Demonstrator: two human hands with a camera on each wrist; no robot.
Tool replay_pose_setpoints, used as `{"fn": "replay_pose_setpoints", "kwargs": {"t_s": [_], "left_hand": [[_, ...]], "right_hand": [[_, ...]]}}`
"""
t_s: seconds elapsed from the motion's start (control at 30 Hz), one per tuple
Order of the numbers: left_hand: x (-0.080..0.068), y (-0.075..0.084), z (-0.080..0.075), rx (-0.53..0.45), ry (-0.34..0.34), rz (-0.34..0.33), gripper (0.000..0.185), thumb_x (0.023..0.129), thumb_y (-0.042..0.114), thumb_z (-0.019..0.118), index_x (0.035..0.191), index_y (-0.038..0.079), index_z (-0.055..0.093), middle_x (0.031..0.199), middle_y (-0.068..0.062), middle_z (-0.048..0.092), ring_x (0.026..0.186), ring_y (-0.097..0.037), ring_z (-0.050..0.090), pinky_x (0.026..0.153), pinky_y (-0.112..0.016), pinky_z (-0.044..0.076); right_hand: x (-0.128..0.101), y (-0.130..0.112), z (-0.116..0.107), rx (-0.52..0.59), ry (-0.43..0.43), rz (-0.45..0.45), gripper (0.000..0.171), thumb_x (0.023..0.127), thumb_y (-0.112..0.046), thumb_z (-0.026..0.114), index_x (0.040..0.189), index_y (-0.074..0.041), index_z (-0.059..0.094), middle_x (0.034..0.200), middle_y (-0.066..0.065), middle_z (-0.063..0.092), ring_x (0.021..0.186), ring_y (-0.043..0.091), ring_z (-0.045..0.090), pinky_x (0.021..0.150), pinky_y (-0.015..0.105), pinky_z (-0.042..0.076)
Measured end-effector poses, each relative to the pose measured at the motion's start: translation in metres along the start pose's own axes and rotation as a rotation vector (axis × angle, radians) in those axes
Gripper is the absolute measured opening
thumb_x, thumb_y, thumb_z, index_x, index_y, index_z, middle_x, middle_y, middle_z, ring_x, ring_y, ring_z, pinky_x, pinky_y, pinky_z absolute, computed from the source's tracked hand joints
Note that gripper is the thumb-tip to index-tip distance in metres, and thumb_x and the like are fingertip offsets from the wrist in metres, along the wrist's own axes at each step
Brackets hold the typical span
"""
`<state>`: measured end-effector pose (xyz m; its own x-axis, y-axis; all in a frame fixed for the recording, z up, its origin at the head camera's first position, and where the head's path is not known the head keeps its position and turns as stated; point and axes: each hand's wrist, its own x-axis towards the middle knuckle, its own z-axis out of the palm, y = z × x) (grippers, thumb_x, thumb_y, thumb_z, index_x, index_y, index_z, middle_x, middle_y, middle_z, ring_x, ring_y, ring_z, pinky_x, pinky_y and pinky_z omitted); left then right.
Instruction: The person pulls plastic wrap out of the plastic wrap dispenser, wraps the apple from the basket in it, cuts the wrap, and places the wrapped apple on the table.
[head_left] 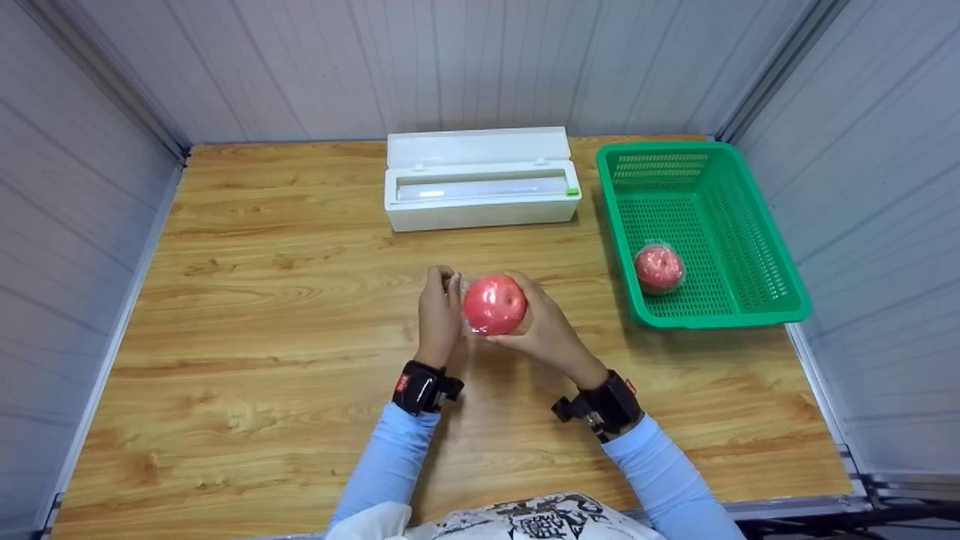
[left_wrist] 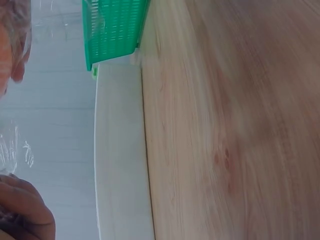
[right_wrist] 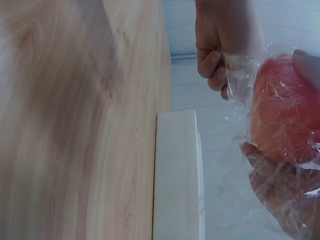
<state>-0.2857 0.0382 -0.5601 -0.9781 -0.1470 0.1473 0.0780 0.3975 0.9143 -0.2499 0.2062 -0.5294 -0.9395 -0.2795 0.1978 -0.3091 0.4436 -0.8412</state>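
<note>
A red apple (head_left: 494, 304) wrapped in clear cling film is held above the middle of the wooden table (head_left: 262, 300). My right hand (head_left: 541, 321) cups the apple (right_wrist: 280, 115) from the right and below, fingers curled round it. My left hand (head_left: 440, 307) is at the apple's left side and pinches a loose flap of the cling film (right_wrist: 240, 75) between curled fingers. A second wrapped apple (head_left: 658, 268) lies in the green basket (head_left: 757, 225) at the right. The left wrist view shows only a fingertip (left_wrist: 22, 212) and a bit of film (left_wrist: 12, 150).
A white cling-film dispenser box (head_left: 480, 187) with its lid raised stands at the back of the table, left of the green basket (left_wrist: 112, 30). Grey panel walls close in the table on three sides. The dispenser (right_wrist: 177, 175) also shows in the right wrist view.
</note>
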Motion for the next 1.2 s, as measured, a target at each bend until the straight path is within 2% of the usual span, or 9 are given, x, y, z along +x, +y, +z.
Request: {"fn": "replay_pose_setpoints", "kwargs": {"t_s": [0.23,0.4,0.57,0.67,0.73,0.87,0.93,1.03,1.2], "left_hand": [[-0.003,0.005,0.008,-0.083,-0.026,-0.01,0.016,0.098,0.012,0.047,0.108,-0.001,0.047,0.093,-0.013,0.058,0.085,-0.022,0.055,0.078,-0.032,0.053],[-0.003,0.002,0.01,-0.096,-0.024,-0.004,0.019,0.098,0.012,0.048,0.112,0.0,0.048,0.092,-0.012,0.056,0.083,-0.021,0.053,0.076,-0.033,0.052],[-0.002,-0.002,0.004,-0.047,0.03,0.013,0.023,0.099,0.017,0.047,0.114,0.0,0.05,0.095,-0.01,0.052,0.084,-0.019,0.051,0.076,-0.029,0.049],[-0.002,0.0,-0.003,-0.08,0.041,0.004,0.023,0.1,0.017,0.045,0.111,0.0,0.053,0.097,-0.013,0.054,0.086,-0.022,0.053,0.078,-0.031,0.049],[-0.004,0.004,-0.009,-0.147,-0.033,-0.029,0.026,0.1,0.019,0.044,0.114,-0.001,0.054,0.102,-0.016,0.058,0.091,-0.026,0.057,0.083,-0.035,0.052],[-0.01,0.013,-0.015,-0.252,-0.304,-0.129,0.041,0.102,0.028,0.04,0.134,0.002,0.044,0.125,-0.021,0.056,0.11,-0.034,0.059,0.094,-0.043,0.051],[-0.013,0.017,-0.016,-0.267,-0.407,-0.146,0.05,0.102,0.034,0.04,0.141,0.004,0.035,0.134,-0.023,0.051,0.119,-0.036,0.055,0.098,-0.045,0.048],[-0.017,0.021,-0.016,-0.283,-0.488,-0.141,0.068,0.097,0.047,0.046,0.147,0.008,0.024,0.138,-0.023,0.047,0.124,-0.035,0.052,0.101,-0.045,0.046],[-0.018,0.024,-0.012,-0.291,-0.545,-0.179,0.081,0.089,0.036,0.062,0.151,0.017,0.012,0.139,-0.02,0.044,0.126,-0.032,0.049,0.096,-0.042,0.051]], "right_hand": [[-0.001,0.002,-0.001,0.023,-0.014,0.033,0.089,0.064,-0.022,0.086,0.14,-0.013,0.041,0.14,0.009,0.048,0.128,0.027,0.048,0.104,0.047,0.043],[-0.002,0.004,-0.001,0.052,-0.029,0.032,0.089,0.065,-0.022,0.086,0.141,-0.013,0.039,0.141,0.009,0.046,0.129,0.027,0.047,0.105,0.046,0.042],[-0.003,0.006,-0.003,0.03,-0.012,0.032,0.089,0.065,-0.022,0.086,0.14,-0.01,0.039,0.141,0.012,0.046,0.13,0.031,0.046,0.105,0.05,0.041],[-0.004,0.008,-0.005,-0.028,0.02,0.034,0.09,0.065,-0.022,0.087,0.14,-0.008,0.039,0.14,0.013,0.047,0.129,0.032,0.046,0.104,0.052,0.042],[-0.004,0.009,-0.007,-0.069,0.043,0.024,0.091,0.064,-0.022,0.087,0.14,-0.006,0.039,0.139,0.015,0.048,0.128,0.034,0.047,0.103,0.053,0.042],[-0.003,0.011,-0.008,-0.173,0.066,-0.031,0.091,0.064,-0.02,0.087,0.139,-0.005,0.039,0.137,0.016,0.049,0.126,0.035,0.048,0.103,0.055,0.041],[-0.002,0.012,-0.007,-0.236,0.06,-0.069,0.09,0.065,-0.022,0.087,0.139,-0.006,0.039,0.137,0.016,0.049,0.126,0.034,0.048,0.105,0.055,0.039],[-0.002,0.013,-0.007,-0.344,0.043,-0.135,0.087,0.067,-0.026,0.085,0.138,-0.006,0.039,0.137,0.016,0.05,0.127,0.032,0.048,0.107,0.056,0.035],[-0.002,0.017,-0.004,-0.503,0.055,-0.273,0.087,0.067,-0.035,0.084,0.137,-0.006,0.04,0.133,0.016,0.053,0.123,0.03,0.05,0.107,0.053,0.036]]}}
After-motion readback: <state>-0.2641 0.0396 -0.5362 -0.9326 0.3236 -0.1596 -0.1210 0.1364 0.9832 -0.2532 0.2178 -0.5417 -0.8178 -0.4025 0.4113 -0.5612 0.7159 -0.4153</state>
